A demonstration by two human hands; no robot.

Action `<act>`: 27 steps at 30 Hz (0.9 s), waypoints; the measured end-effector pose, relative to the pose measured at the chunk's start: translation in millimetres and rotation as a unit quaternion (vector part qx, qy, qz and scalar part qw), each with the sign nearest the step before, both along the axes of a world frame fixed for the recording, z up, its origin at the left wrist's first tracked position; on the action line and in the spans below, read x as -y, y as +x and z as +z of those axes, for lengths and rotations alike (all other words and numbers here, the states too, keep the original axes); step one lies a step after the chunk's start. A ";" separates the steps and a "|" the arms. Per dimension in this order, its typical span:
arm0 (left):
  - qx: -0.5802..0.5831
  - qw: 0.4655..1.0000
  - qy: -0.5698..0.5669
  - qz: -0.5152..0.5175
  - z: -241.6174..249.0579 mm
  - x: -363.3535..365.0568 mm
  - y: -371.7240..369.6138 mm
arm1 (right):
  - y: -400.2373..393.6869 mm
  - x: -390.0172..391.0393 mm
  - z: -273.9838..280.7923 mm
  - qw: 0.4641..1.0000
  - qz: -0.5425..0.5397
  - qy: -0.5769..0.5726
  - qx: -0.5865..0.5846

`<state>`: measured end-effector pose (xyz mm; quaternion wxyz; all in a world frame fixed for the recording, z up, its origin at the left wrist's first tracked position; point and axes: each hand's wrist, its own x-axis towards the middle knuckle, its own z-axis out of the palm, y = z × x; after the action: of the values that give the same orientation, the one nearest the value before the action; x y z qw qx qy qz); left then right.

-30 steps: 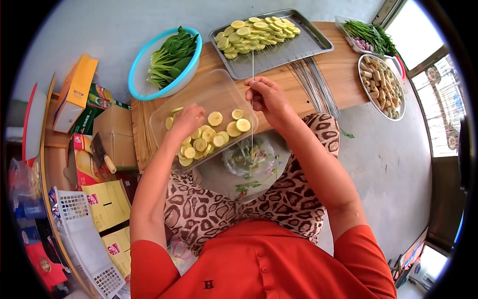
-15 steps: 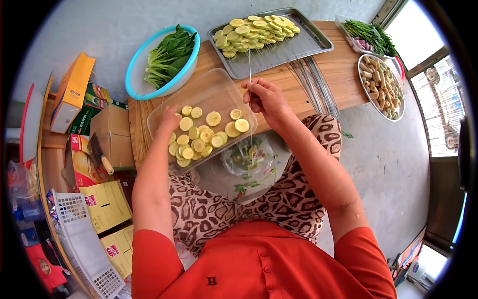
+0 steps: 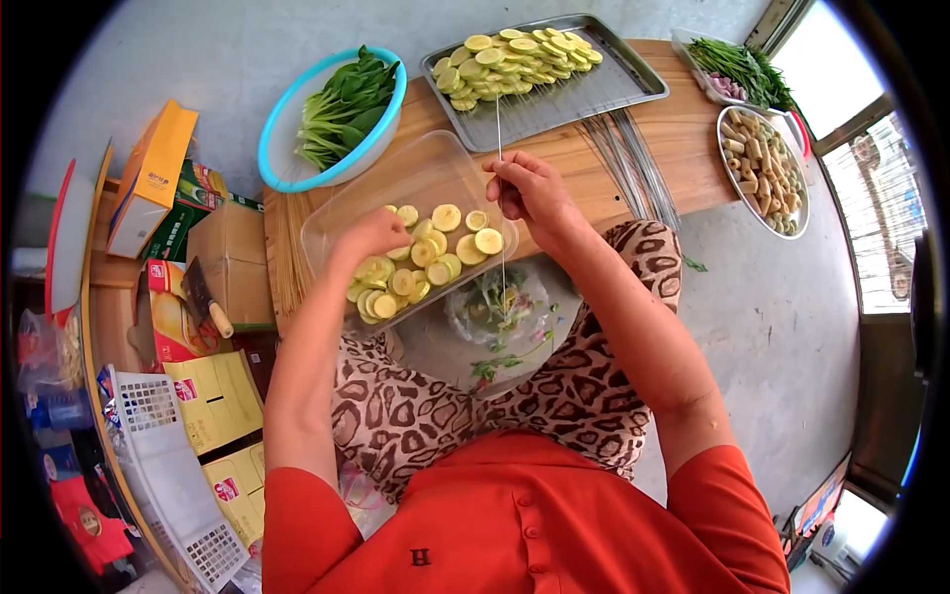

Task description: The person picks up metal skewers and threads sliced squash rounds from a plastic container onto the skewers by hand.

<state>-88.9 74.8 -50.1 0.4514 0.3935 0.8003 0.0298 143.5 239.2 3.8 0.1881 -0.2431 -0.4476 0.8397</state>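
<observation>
My right hand (image 3: 534,198) is closed around a thin metal skewer (image 3: 500,129), which points up toward the tray and hangs down below the fist. Over the left part of a clear plastic tub (image 3: 336,203), my left hand (image 3: 372,238) is curled, fingertips down among loose zucchini slices (image 3: 402,282). What its fingers hold, if anything, is hidden. Beyond the hands, a metal tray (image 3: 564,114) bears a heap of zucchini slices (image 3: 515,64) with skewers sticking out of them. A bundle of bare metal skewers (image 3: 638,163) lies to its right.
A blue-rimmed basin (image 3: 272,148) holds leafy greens (image 3: 346,104) at the table's left. On the right are an oval dish (image 3: 737,188) of cut pieces and a container of green stalks (image 3: 737,69). Boxes and a cleaver (image 3: 206,297) sit at far left; a plastic bag (image 3: 500,307) lies below.
My left hand has moved right and curled over the zucchini slices in the tub. My right hand still holds the skewer in nearly the same place. The view has shifted slightly.
</observation>
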 end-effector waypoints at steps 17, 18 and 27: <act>-0.224 0.882 0.396 -0.126 -31.3 -47.3 74.3 | -28.6 3.6 -42.6 0.997 -0.054 0.008 -0.056; -0.221 0.879 0.402 -0.131 -43.1 -42.1 58.9 | -27.1 4.8 -41.6 0.997 -0.044 0.007 -0.062; 0.375 0.769 0.419 0.303 33.5 17.7 47.2 | -28.5 15.3 -61.2 0.996 0.033 0.085 0.010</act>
<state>-41.7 57.1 -16.6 0.4733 0.2385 0.5531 0.6427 115.0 223.9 -57.3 0.1755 -0.2194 -0.5274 0.8018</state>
